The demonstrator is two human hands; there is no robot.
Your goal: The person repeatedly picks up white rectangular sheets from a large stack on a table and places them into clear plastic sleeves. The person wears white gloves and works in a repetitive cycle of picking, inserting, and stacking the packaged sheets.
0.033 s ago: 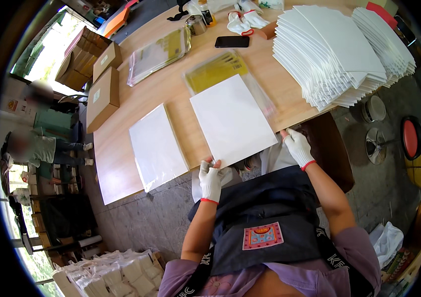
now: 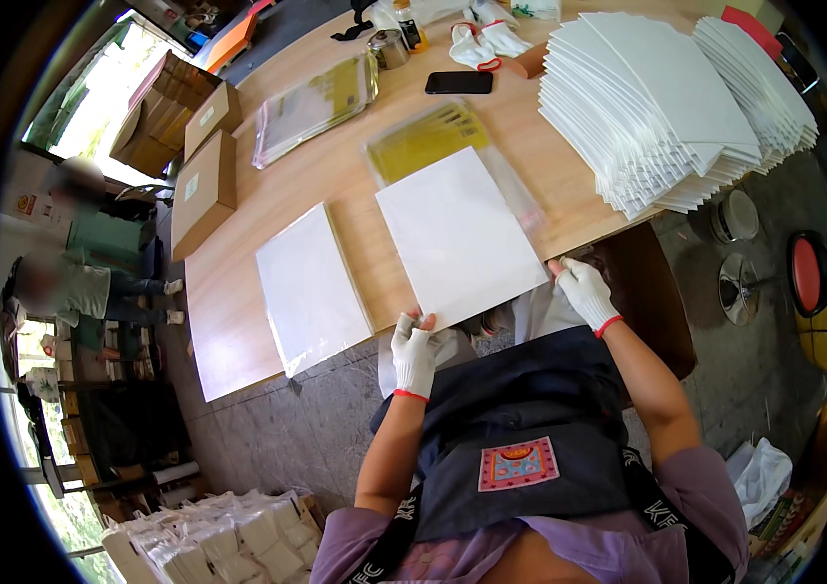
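A flat white card point(image 2: 462, 238) lies in front of me, its near end over the table's front edge. My left hand point(image 2: 414, 360), in a white fingerless-tipped knit glove, pinches its near left corner. Beside its near right corner, my right hand point(image 2: 586, 294), gloved alike, has its fingers closed at the table edge; what they grip is too small to make out. Beneath the card's far end are clear plastic bags point(image 2: 428, 146) with a yellow-olive band. To the left lies another white card in a clear bag point(image 2: 314, 292), its bag end overhanging the edge.
A tall fanned stack of white cards point(image 2: 647, 107) stands at the right. More clear bags point(image 2: 311, 107), a black phone point(image 2: 459, 83), spare gloves point(image 2: 486, 44), a jar point(image 2: 389, 49) and cardboard boxes point(image 2: 204, 195) sit on the wooden table point(image 2: 228, 321). A person point(image 2: 92, 292) stands far left.
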